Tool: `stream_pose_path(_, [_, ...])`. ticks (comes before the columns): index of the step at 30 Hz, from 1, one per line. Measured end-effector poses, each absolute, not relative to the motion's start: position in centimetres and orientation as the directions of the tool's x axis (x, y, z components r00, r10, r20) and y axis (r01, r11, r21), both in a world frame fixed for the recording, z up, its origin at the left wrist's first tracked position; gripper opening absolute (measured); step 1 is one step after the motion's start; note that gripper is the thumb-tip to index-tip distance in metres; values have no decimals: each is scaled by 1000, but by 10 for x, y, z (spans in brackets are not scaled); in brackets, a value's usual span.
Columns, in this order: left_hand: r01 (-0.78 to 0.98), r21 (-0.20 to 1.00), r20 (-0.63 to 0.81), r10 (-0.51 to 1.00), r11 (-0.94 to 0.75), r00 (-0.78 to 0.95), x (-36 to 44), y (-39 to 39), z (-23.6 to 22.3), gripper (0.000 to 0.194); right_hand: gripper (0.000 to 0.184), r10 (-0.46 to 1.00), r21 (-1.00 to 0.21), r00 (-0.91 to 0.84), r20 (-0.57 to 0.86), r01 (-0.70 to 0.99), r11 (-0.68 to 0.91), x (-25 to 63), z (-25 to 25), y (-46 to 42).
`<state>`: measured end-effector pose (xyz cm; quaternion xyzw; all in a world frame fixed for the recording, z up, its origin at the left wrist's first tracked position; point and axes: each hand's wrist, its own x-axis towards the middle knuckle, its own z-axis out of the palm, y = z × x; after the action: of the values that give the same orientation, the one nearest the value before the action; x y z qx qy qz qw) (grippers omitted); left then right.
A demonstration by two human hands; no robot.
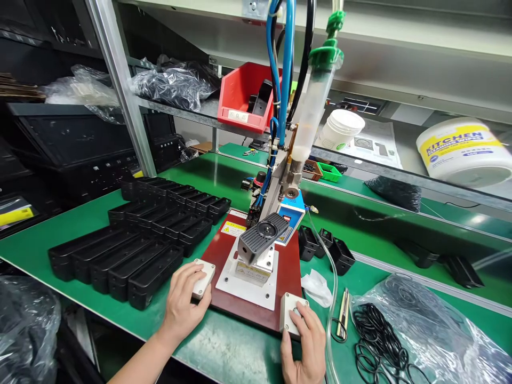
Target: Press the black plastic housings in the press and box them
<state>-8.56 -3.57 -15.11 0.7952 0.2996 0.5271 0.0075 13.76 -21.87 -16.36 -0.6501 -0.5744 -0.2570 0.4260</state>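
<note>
While the left hand (186,301) and the right hand (306,341) each rest on one of two small white square boxes (288,312), one dark-grey ribbed housing with a round black disc (254,242) sits on the silver metal fixture (269,260) over a red-brown base board (288,272). Its long axis slants from near left to far right, ribbed face tilted upward. Both grips are loosely bent, unclosed. Five long black open-topped trays (120,280) form the nearest row on the green tabletop (224,346).

Tabletop (230,346) between left hand (186,296) and right hand (307,341) — passable along the front edge. Black housings (138,248) block the left side; clear tube (335,280) and black rings (378,330) obstruct the right.
</note>
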Motion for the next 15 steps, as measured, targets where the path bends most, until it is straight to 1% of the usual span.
stream_pose_path(7, [468,333,835,487,-819,258,-86,-36,-151,31,31,514,-258,207,832,966,29,136,-162,-219])
stream_pose_path(15, [460,326,839,478,-826,262,-87,-36,-152,31,34,533,-263,206,820,964,32,138,-163,-219])
